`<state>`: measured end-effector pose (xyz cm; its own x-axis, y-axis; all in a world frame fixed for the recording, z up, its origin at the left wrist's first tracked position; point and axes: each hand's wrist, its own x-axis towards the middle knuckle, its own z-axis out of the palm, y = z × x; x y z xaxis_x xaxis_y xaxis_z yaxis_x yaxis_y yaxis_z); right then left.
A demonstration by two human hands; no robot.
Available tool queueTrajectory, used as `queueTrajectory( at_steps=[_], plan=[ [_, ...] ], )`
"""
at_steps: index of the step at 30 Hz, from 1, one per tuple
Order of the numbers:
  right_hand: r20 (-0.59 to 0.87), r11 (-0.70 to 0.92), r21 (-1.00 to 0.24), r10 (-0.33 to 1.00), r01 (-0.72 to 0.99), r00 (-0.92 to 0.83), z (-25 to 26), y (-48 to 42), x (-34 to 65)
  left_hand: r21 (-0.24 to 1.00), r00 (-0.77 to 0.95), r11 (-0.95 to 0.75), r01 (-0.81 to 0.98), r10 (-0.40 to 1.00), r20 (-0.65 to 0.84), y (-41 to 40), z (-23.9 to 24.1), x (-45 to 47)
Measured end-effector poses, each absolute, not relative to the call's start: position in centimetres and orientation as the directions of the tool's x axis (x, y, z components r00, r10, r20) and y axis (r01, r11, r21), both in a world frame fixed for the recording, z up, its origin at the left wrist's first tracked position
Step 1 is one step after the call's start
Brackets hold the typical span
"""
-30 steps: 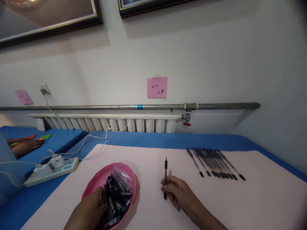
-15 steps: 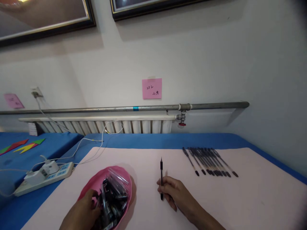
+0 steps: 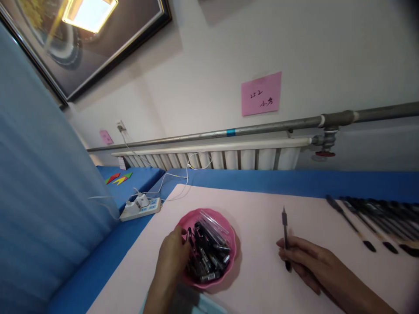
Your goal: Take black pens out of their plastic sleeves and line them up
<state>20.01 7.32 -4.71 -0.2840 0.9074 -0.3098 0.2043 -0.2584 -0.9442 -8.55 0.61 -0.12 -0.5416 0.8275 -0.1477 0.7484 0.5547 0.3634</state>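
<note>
On the pale pink sheet (image 3: 262, 279), my right hand (image 3: 310, 261) grips a slim pen (image 3: 285, 233) upright between thumb and fingers, with its bare tip pointing up. A round pink bowl (image 3: 231, 257) stands to the left, full of black pen caps (image 3: 209, 257) and clear plastic tubes (image 3: 214, 224). My left hand (image 3: 173, 253) reaches over the bowl's left rim, its fingers closed on a small black piece that looks like a pen cap (image 3: 189, 234). Part of that piece is hidden by the fingers.
Several pens (image 3: 376, 222) lie side by side at the right. A power strip (image 3: 140, 210) with white plugs and cables sits at the left. Below the bowl is a light blue object (image 3: 203, 303), partly hidden. A blue curtain (image 3: 55, 174) hangs at far left.
The camera view has turned left and tilted, so everything appears shifted right. My left hand has drawn from inside the bowl towards its left rim. My right hand still holds the pen.
</note>
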Motion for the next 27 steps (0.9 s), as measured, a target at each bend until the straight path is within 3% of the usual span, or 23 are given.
queueTrajectory(
  at_steps=[10,15,27],
  plan=[
    [-0.299,-0.244,-0.944,0.919,0.223,-0.259,-4.4,7.1,20.0,0.288,-0.538,0.538,0.792,0.839,-0.087,0.7,-0.3,-8.4],
    [-0.325,-0.269,-0.937,0.905,0.224,-0.274,-4.5,7.3,19.9,0.231,-0.447,0.473,0.85,0.881,-0.156,1.0,-0.6,-7.0],
    [-0.306,-0.242,-0.944,0.9,0.226,-0.311,-5.5,7.5,20.3,0.135,-0.446,0.479,0.867,0.868,-0.219,1.3,-0.9,-6.8]
  ],
)
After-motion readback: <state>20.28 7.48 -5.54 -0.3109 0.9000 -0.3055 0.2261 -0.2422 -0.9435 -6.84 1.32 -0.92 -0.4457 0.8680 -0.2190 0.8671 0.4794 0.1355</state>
